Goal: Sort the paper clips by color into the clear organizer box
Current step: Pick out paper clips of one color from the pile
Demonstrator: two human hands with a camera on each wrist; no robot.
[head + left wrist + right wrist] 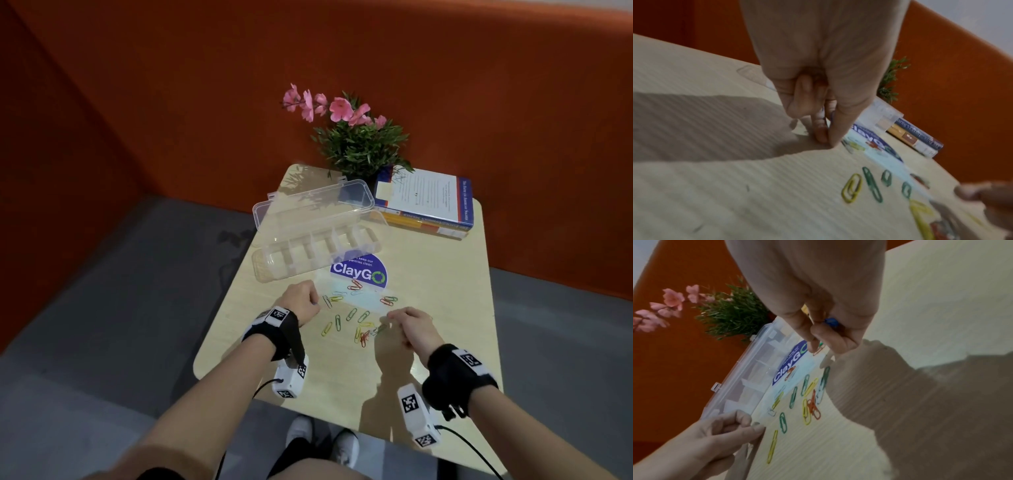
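Coloured paper clips (351, 314) in green, yellow, red and white lie scattered on the table in front of the clear organizer box (274, 270). The box stands with its lid up, and its compartments look empty. My left hand (317, 305) is curled low at the left of the clips, thumb and forefinger pinched together (827, 141) on what looks like a small pale clip. My right hand (388, 320) is curled at the right of the pile and holds a blue clip (831, 322) in its folded fingers. Its fingertips (812, 344) hover by a red clip (819, 351).
The light wooden table (428, 291) carries a blue ClayGo sticker (359, 270) and a pale clear sheet (363, 301) under some clips. A potted plant with pink flowers (359, 144) and stacked books (428, 202) stand at the back. An orange partition rises behind them.
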